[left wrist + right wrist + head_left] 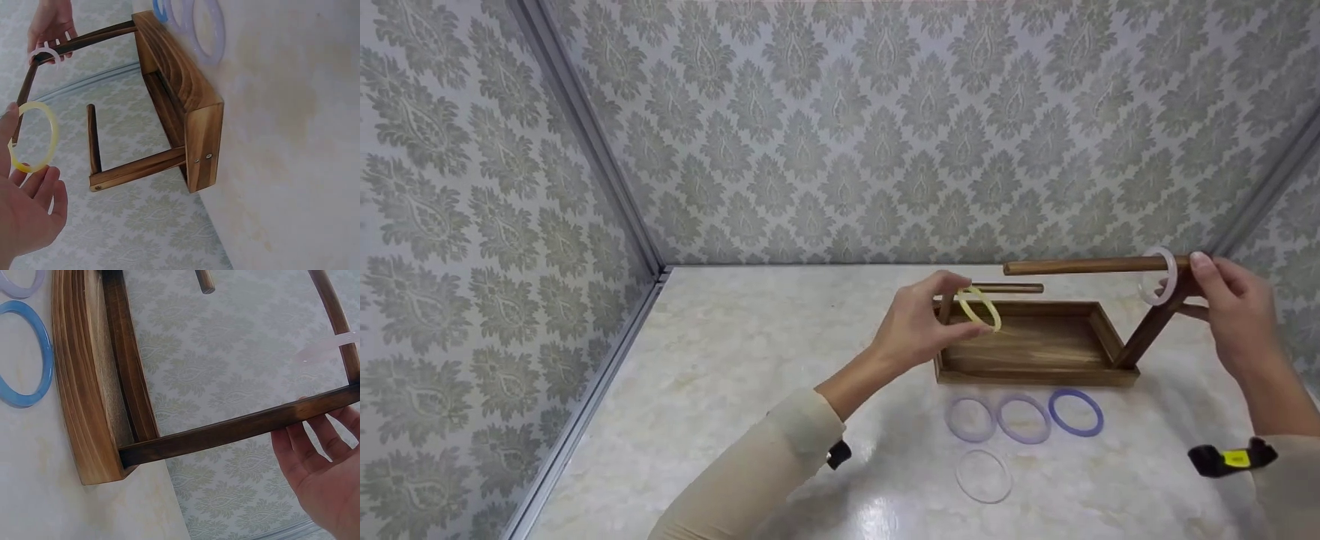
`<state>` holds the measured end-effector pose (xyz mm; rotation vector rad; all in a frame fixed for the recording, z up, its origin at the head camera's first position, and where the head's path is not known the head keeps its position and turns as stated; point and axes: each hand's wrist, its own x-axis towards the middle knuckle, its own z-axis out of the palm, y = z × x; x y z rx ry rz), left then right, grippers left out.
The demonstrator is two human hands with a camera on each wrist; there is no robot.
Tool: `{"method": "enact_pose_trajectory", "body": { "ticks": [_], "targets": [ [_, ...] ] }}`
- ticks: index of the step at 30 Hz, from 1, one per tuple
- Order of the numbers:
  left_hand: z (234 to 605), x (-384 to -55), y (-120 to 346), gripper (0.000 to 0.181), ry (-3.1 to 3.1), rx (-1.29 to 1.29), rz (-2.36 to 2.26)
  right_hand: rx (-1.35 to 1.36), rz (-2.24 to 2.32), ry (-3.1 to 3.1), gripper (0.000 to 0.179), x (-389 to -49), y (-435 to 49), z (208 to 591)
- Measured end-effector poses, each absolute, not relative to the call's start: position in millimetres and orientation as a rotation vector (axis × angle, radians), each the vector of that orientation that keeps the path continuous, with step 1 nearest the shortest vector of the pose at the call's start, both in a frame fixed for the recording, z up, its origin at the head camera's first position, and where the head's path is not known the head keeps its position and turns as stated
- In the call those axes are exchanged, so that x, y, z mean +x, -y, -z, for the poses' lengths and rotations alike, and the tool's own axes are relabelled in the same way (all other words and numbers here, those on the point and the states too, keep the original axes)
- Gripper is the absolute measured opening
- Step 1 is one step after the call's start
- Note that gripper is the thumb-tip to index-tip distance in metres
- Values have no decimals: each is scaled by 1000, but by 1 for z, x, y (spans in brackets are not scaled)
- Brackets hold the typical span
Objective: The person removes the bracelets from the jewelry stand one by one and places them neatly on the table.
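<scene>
My left hand pinches a yellow bangle between thumb and fingers, held up before the left side of a wooden bangle stand. The bangle is near the free end of the stand's upper rod, and no rod passes visibly through it. A pale pinkish-white bangle hangs on that rod, close to the post. My right hand grips the top of this post, thumb on the rod's joint and fingers behind. A lower rod at the stand's left side carries no bangle.
In front of the stand lie a pale lilac bangle, a purple one and a blue one. Nearer still is a thin clear bangle. A patterned wall rises behind the marbled table.
</scene>
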<state>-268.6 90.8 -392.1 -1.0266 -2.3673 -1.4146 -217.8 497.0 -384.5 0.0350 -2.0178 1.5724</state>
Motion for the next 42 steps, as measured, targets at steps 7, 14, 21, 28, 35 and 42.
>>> {"method": "enact_pose_trajectory", "body": {
  "ticks": [7,14,21,28,35,42],
  "targets": [
    [418,-251,-97,60,2405,-991,1467,49,-1680,1934,40,-220,-497,384],
    [430,-226,-111,62,2501,-983,1393,25,-1602,1970,42,-217,-499,384],
    [445,-210,-124,64,2583,-1136,1321,9,-1568,1980,45,-216,-500,383],
    [468,-194,-131,62,2602,-1357,1132,66,-1730,1915,40,-218,-498,384],
    [478,-188,-145,63,2633,-1491,913,90,-1772,1869,36,-217,-499,382],
    [484,-185,-150,64,2720,-1546,807,119,-1787,1852,35,-219,-499,385]
  ]
}}
